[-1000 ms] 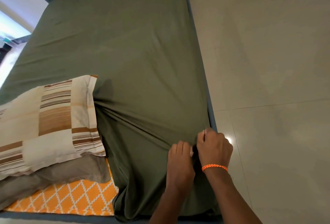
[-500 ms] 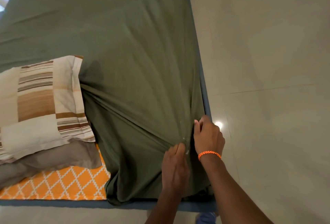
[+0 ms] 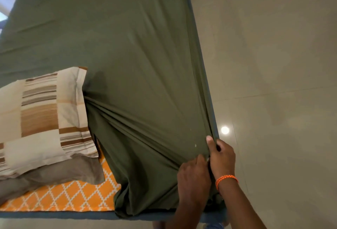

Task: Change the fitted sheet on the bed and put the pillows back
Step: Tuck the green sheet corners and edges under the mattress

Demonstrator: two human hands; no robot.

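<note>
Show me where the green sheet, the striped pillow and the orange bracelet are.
green sheet (image 3: 127, 55): head view, flat middle of the sheet.
striped pillow (image 3: 42, 117): head view, brown striped panel.
orange bracelet (image 3: 226, 179): head view, braided band on the wrist.

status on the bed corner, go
Left hand and right hand grip green sheet at near corner. Striped pillow pins sheet's near edge.

Both forearms were bare, no sleeves in view. Right wrist carried a braided orange cord bracelet (image 3: 226, 179) with pale flecks in the weave. Left hand (image 3: 193, 181) and right hand (image 3: 222, 157) wore no rings or gloves. A strip of blue fabric (image 3: 213, 226) showed at the bottom edge, garment unclear.
</note>
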